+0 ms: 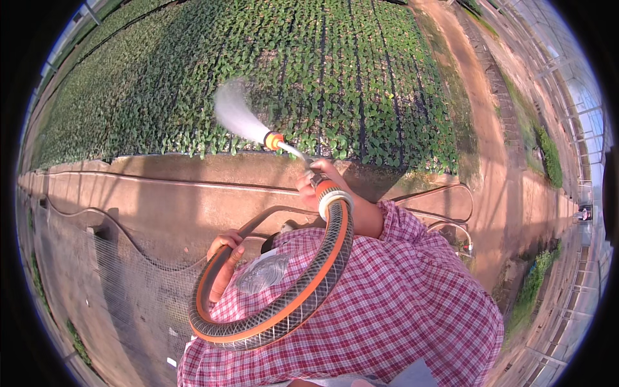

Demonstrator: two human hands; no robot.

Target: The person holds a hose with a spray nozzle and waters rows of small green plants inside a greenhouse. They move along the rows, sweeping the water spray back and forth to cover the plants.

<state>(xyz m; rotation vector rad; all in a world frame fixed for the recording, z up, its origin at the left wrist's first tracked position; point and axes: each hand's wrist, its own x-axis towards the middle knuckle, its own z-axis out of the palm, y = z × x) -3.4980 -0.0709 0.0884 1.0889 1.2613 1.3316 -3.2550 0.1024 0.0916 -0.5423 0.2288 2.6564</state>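
Observation:
My right hand [323, 180] grips the handle of a watering wand [292, 150] near its hose coupling. From the wand's orange spray head [273, 140] a fan of water [237, 111] leaves toward the upper left, over leafy green seedlings [285, 63] set in dark trays. A thick black hose with orange stripes [290, 314] runs from the white coupling collar [335, 199] and loops in front of my checked shirt. Lower left, my left hand [227, 251] is closed around that hose, thumb on the near side.
A long thin hose [169, 181] lies along the dirt path [193, 203] and loops back at the right. Wire mesh [140, 285] covers ground at lower left. Another dirt path [464, 63] borders the seedlings on the right. Greenhouse framing [585, 113] rises at the far right.

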